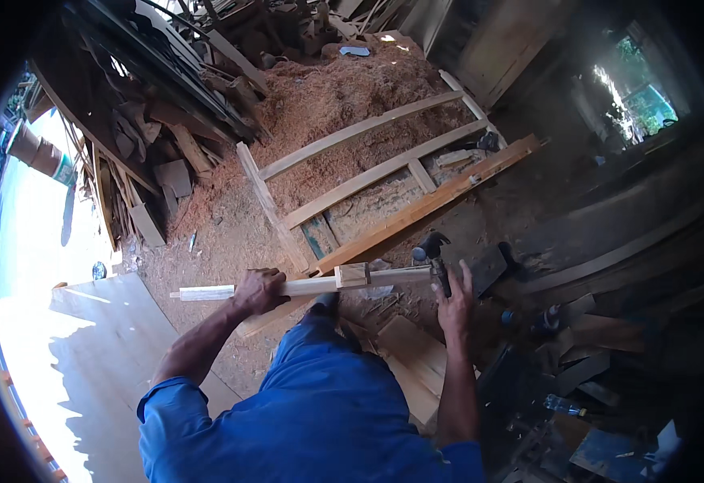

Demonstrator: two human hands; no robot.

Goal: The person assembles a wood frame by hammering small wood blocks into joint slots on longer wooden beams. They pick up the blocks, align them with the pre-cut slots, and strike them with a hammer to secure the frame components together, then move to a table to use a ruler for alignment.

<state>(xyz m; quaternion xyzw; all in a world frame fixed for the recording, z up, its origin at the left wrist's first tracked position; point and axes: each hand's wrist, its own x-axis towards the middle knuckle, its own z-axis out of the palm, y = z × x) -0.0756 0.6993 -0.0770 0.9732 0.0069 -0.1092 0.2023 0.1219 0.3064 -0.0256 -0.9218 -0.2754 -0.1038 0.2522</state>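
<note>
My left hand [261,290] is closed around a long, pale wooden rail [310,286] that lies crosswise in front of my body. A short wooden block [353,275] sits at the rail's middle. Left of my hand, the rail's end [207,293] looks whiter in the light. At the other end of the rail, a claw hammer [431,248] stands with its dark head up. Its handle runs down into my right hand [455,310], between the thumb and fingers. Some fingers of that hand stretch upward beside the handle.
Ahead lies a wooden frame [376,179] with a curved rail, partly over a heap of shavings [352,92]. Scrap boards [179,145] lean at the left. A pale sheet [111,346] covers the left floor. Boards [411,362] lie by my legs; offcuts and a bottle [565,404] lie right.
</note>
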